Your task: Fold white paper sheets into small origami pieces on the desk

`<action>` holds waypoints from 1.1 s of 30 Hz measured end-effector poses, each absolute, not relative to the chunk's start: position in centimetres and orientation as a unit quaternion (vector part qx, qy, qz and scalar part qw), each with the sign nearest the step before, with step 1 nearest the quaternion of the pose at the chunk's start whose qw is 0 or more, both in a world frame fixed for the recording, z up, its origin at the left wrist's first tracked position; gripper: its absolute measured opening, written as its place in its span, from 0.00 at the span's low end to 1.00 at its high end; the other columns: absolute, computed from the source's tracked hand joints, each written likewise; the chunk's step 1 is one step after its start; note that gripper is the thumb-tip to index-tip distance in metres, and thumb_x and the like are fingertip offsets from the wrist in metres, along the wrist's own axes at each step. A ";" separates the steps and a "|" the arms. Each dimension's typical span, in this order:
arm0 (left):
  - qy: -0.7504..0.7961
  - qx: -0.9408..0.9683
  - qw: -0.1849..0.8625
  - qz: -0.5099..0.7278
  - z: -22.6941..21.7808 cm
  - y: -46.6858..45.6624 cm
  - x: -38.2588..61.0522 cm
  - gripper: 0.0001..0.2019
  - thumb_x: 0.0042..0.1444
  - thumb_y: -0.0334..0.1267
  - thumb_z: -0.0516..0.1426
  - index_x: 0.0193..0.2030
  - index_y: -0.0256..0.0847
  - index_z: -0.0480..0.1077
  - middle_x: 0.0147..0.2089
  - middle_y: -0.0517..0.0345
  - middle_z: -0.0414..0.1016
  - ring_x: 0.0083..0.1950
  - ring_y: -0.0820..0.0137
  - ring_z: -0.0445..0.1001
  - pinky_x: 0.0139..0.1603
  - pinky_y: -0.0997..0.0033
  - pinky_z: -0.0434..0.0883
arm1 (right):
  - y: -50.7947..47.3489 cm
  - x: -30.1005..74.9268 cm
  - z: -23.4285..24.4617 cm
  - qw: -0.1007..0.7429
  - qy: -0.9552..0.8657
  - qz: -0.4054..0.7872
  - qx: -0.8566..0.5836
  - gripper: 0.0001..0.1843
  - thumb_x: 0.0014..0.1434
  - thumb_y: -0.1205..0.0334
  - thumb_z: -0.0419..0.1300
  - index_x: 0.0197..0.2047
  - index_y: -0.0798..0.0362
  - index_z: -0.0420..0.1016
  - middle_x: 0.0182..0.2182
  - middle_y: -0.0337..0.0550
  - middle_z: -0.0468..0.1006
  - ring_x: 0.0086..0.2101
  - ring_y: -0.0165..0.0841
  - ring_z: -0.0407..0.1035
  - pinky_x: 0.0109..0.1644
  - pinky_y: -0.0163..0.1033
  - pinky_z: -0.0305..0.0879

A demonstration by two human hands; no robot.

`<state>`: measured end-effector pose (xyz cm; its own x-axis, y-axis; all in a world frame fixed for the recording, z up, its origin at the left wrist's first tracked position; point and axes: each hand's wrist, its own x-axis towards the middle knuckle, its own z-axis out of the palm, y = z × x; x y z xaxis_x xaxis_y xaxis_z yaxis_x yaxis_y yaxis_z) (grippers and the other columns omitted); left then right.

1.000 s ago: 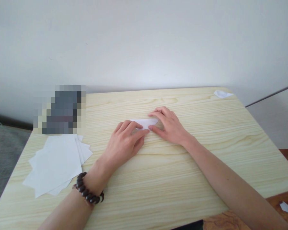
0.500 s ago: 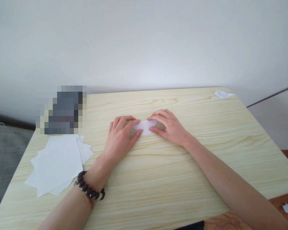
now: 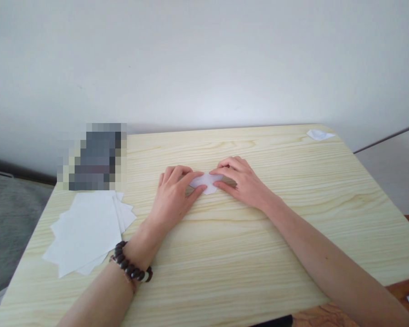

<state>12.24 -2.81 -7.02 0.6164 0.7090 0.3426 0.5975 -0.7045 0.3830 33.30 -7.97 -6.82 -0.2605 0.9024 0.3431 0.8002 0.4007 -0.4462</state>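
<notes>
A small folded piece of white paper (image 3: 204, 181) lies near the middle of the light wooden table (image 3: 245, 254). My left hand (image 3: 173, 195), with a dark bead bracelet on its wrist, pinches the paper's left end between thumb and fingers. On the paper's right end my right hand (image 3: 241, 181) does the same, its fingers curled over the top edge and its thumb below. Most of the paper is hidden under the fingers.
A fanned stack of white paper sheets (image 3: 88, 229) lies at the table's left. A blurred dark object (image 3: 95, 156) stands behind it at the back left. One small folded paper piece (image 3: 318, 134) rests at the far right corner. A white wall rises behind the table.
The paper was a long flat strip under my fingers; now it is shorter and bunched between both hands. My left hand has shifted up and to the left end.
</notes>
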 end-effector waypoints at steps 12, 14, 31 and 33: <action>0.341 0.899 0.090 0.261 -6.9 -2.8 12.1 0.10 0.59 0.40 0.58 0.46 0.44 0.75 0.42 0.52 0.72 0.47 0.61 0.67 0.49 0.59 0.68 | -7.9 33.2 -6.6 0.290 -0.805 0.111 -0.506 0.09 0.65 0.62 0.54 0.44 0.51 0.75 0.40 0.43 0.76 0.44 0.35 0.65 0.52 0.43 0.60; 0.336 0.902 0.072 0.260 -6.9 -2.8 12.2 0.10 0.60 0.41 0.58 0.46 0.44 0.76 0.41 0.52 0.73 0.47 0.61 0.67 0.48 0.59 0.69 | -7.9 33.2 -6.6 0.294 -0.803 0.112 -0.507 0.10 0.65 0.62 0.54 0.46 0.51 0.75 0.41 0.44 0.76 0.44 0.36 0.66 0.52 0.43 0.60; 0.333 0.913 -0.063 0.225 -5.6 -4.0 12.5 0.07 0.62 0.39 0.56 0.40 0.45 0.76 0.35 0.56 0.77 0.41 0.62 0.72 0.39 0.61 0.63 | -8.4 33.3 -6.2 0.271 -0.794 -0.001 -0.543 0.07 0.56 0.66 0.59 0.32 0.49 0.80 0.34 0.39 0.79 0.40 0.36 0.66 0.46 0.46 0.55; 0.330 0.918 -0.058 0.215 -5.6 -4.0 12.5 0.08 0.62 0.38 0.55 0.45 0.47 0.76 0.36 0.56 0.76 0.41 0.62 0.72 0.39 0.61 0.63 | -8.4 33.4 -6.1 0.269 -0.796 -0.004 -0.543 0.08 0.56 0.66 0.59 0.33 0.49 0.80 0.34 0.39 0.79 0.39 0.36 0.66 0.46 0.46 0.55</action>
<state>12.45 -4.05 -5.58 0.6906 0.5802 0.4318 0.6298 -0.7759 0.0352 33.37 -8.42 -6.13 -0.2657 0.8619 0.4319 0.8657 0.4104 -0.2864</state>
